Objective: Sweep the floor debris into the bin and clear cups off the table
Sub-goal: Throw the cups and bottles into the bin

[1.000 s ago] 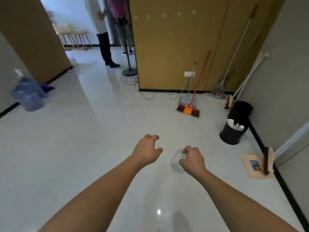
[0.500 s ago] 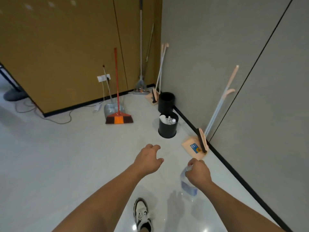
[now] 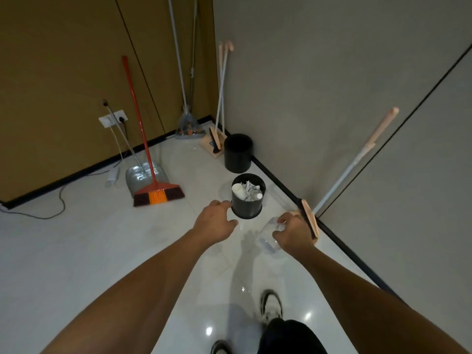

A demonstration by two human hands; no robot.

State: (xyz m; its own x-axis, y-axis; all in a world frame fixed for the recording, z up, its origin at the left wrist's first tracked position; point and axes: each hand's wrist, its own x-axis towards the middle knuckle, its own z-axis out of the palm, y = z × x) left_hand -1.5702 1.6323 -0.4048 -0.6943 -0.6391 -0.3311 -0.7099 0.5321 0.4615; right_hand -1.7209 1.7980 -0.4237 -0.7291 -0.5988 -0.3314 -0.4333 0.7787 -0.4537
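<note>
- I am gripping a clear plastic cup (image 3: 268, 235) in my right hand (image 3: 293, 235), fingers curled round its rim end, the cup tilted and hanging just short of the nearer black bin (image 3: 247, 200).
- My left hand (image 3: 214, 224) is holding nothing; its fingers are loosely curled, with the tips at the bin's left wall. I cannot tell whether they are touching it.
- The nearer bin is already holding white cups and crumpled paper (image 3: 247, 191), heaped close to its rim. A second black bin (image 3: 238, 153) is standing just behind it, against the grey wall.
- I am judging the cup to be very light, thin and springy, so a hard squeeze would buckle it and a loose pinch could let the smooth wall slip; the stiffer rim is the best place to hold it.
- Left of the nearer bin, a red-handled broom (image 3: 153, 185) is leaning on a grey dustpan (image 3: 143, 176); right of the bin, a pink broom set (image 3: 310, 218) is propped against the wall.
- The bin is looking light too, so bracing it while I drop the cup seems wise.
</note>
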